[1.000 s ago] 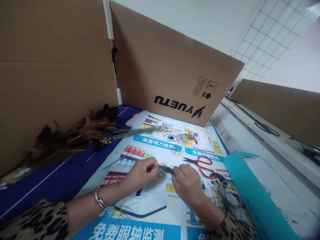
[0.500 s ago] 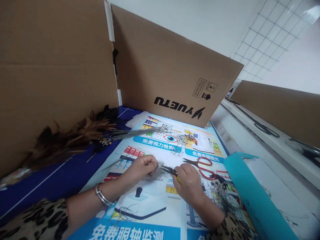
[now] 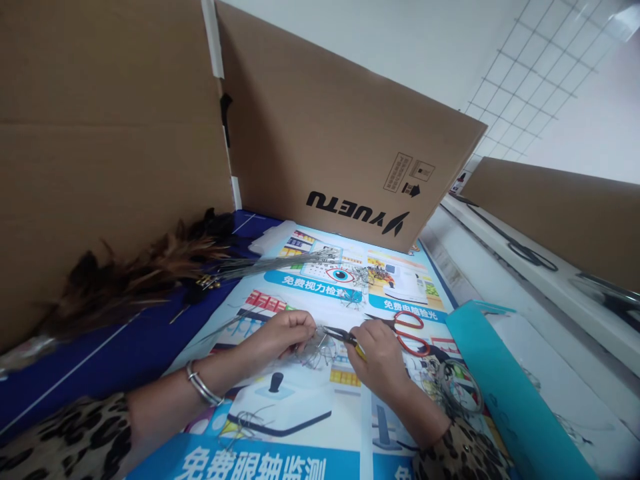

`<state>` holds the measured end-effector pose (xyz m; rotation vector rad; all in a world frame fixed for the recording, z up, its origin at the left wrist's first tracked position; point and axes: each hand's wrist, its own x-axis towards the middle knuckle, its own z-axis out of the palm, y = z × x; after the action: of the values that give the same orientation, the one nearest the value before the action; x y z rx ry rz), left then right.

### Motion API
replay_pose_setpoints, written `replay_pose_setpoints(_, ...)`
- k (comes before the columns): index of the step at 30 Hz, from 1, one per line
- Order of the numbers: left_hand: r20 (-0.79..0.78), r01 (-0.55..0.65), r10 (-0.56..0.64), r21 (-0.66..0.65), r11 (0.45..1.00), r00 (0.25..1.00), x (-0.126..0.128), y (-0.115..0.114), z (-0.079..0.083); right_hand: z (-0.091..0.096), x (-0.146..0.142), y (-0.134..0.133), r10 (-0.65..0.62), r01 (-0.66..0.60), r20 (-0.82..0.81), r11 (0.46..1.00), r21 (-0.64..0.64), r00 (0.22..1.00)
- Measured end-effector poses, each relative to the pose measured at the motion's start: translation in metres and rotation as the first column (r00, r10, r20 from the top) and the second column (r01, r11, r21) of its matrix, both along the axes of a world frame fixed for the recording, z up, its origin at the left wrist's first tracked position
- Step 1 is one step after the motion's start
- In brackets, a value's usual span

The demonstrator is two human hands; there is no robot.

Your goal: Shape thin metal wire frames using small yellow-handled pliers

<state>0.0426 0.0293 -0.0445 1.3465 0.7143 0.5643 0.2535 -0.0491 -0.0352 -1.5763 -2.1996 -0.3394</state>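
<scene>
My left hand (image 3: 293, 331) is closed in a pinch on a tangle of thin wire (image 3: 319, 350), which fans out below and to the right of the fingertips. My right hand (image 3: 379, 352) is wrapped round pliers (image 3: 342, 335) with dark jaws and a yellow handle. The jaws point left and reach the wire tangle; whether they grip a strand I cannot tell. Just beyond my right hand lie scissors (image 3: 411, 333) with red handles. Several loose wire pieces (image 3: 249, 427) lie on the printed sheet (image 3: 345, 433) nearer to me.
A bundle of straight wires (image 3: 280, 265) lies at the back, beside brown feathers (image 3: 135, 270) on blue cloth. Cardboard panels (image 3: 320, 120) stand behind and left. At right are a wire coil (image 3: 461, 387) and a teal box (image 3: 515, 393).
The pliers have tilted slightly at the wire tangle, and more of the tangle shows below my left fingers. Both hands stay in nearly the same place.
</scene>
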Motion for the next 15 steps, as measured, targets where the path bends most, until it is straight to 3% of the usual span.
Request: replay_pose_setpoints(15, -0.054, 0.062, -0.057, 0.098, 0.993, 0.997, 0.0005, -0.0013, -0.0016, -0.0092, -0.0032, 0.0000, -0.008, -0.009, -0.135, 0.993, -0.120, 0.991)
